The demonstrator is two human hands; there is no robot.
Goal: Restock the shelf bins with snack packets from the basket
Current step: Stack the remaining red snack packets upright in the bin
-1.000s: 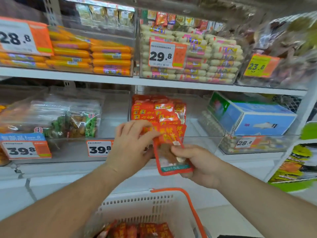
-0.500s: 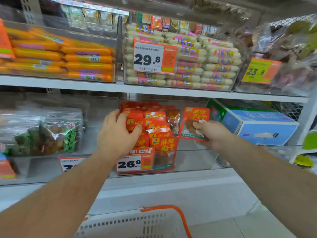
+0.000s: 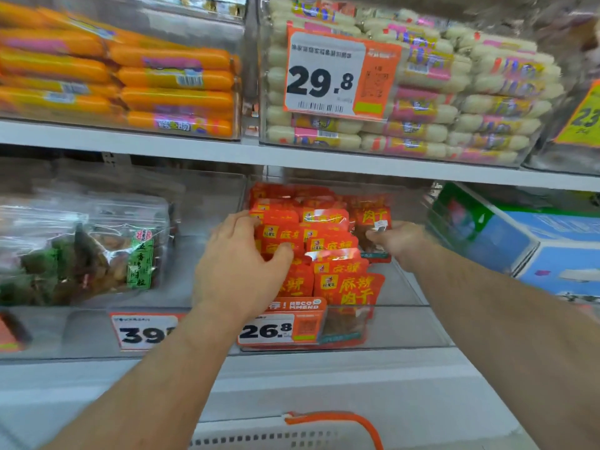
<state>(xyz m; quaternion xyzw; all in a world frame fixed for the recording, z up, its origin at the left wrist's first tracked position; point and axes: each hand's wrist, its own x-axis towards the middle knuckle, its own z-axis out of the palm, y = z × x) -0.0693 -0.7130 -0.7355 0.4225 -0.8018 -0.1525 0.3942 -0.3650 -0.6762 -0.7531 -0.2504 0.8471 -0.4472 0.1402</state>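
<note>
Packet [image 3: 373, 235] pinched, seemingly at bin's [image 3: 418, 323] roomier right

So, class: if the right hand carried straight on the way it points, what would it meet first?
Probably the stacked red packets in the clear bin; the right hand already holds one packet beside them. Depth is unclear.
</note>
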